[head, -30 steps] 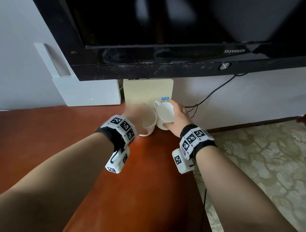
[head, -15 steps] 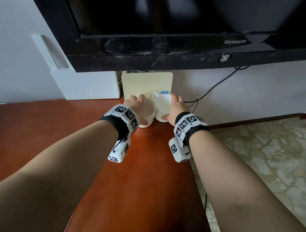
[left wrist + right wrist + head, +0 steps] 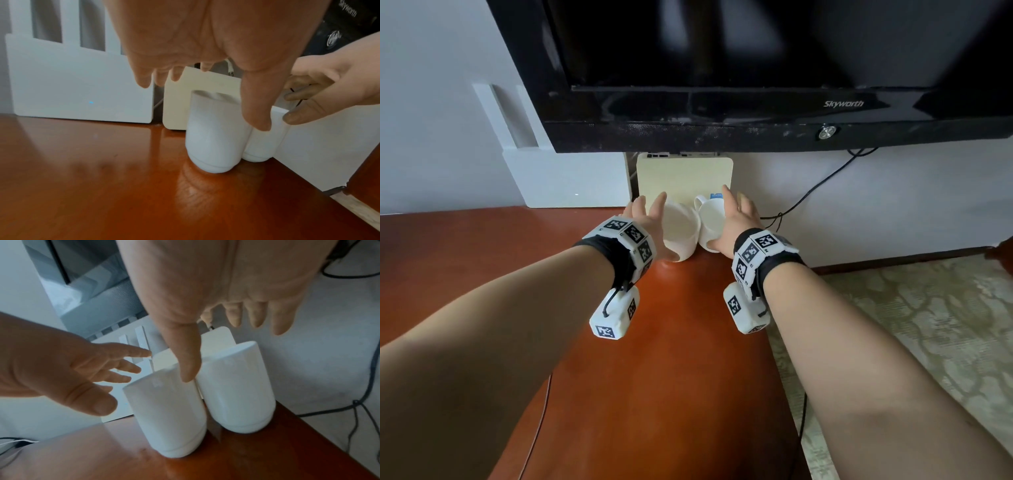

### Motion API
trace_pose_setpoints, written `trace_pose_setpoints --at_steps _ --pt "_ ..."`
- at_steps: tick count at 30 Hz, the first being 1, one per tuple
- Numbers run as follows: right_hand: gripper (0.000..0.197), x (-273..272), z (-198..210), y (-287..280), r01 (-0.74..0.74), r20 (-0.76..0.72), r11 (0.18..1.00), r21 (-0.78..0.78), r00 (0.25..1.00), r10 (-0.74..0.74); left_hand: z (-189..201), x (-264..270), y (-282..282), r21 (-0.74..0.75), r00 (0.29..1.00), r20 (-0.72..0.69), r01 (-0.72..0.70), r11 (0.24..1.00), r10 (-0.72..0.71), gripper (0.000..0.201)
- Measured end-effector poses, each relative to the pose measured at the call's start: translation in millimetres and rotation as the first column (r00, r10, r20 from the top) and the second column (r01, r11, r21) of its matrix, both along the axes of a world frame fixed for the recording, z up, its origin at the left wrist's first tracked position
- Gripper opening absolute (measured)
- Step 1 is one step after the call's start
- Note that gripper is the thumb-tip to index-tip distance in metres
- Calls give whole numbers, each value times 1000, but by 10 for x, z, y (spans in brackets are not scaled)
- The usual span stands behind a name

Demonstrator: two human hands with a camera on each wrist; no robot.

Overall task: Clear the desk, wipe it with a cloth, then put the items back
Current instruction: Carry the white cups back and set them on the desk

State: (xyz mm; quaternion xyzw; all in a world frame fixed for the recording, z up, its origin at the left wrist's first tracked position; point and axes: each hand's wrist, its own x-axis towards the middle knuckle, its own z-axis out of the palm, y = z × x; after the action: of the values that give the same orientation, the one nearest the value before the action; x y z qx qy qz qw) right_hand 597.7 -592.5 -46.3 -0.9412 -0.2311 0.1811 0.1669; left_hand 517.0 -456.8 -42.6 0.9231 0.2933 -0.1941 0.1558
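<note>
Mugs, two plain white ceramic ones point(image 3: 681, 233) point(image 3: 710, 222), stand touching at twelve o'clock on the glossy red-brown wooden bench point(image 3: 671, 359); left hand point(image 3: 650, 222) and right hand point(image 3: 736, 222) flank them, each grip wide and empty, suggesting items are back; no cloth visible

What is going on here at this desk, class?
A person has two white mugs standing side by side on the red-brown desk, in front of a cream box under the television. The left hand is spread open beside the left mug and the right hand beside the right mug. Neither hand has a grip on a mug.
</note>
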Motion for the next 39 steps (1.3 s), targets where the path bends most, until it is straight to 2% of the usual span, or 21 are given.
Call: trace_pose_setpoints --at_steps 6,10,13,18,24,27,31,37,39 --pt "97 -458 463 182 -93 70 995 -35 993 96 345 -467 193 40 994 102 41 998 -45 114" --pt "96 -990 799 391 -150 118 988 23 982 147 676 -1028 383 37 975 201 87 995 -93 106" --pt "95 -1466 1004 579 -194 184 980 50 966 182 906 -1596 597 45 953 274 119 992 -127 97" --pt "82 -2424 1295 930 -316 260 948 49 920 293 1181 -2732 1098 146 892 362 232 962 -270 90" --pt "79 -3527 1414 1421 -499 263 866 21 839 477 1259 -4126 1650 251 839 403 285 925 -367 89" --pt "76 -3975 1404 1702 -586 243 810 23 789 564 1228 -4713 1877 268 850 391 263 927 -354 93" --pt "73 -4369 1377 2061 -708 259 705 -41 674 692 1229 -5318 2115 294 867 397 190 937 -301 94" --pt "71 -4653 1287 2547 -818 253 562 -124 522 815 1107 -5986 2350 270 916 393 -31 963 -81 86" --pt "71 -4707 1246 2666 -832 244 541 -127 502 830 1065 -6140 2385 227 927 376 -96 969 4 85"
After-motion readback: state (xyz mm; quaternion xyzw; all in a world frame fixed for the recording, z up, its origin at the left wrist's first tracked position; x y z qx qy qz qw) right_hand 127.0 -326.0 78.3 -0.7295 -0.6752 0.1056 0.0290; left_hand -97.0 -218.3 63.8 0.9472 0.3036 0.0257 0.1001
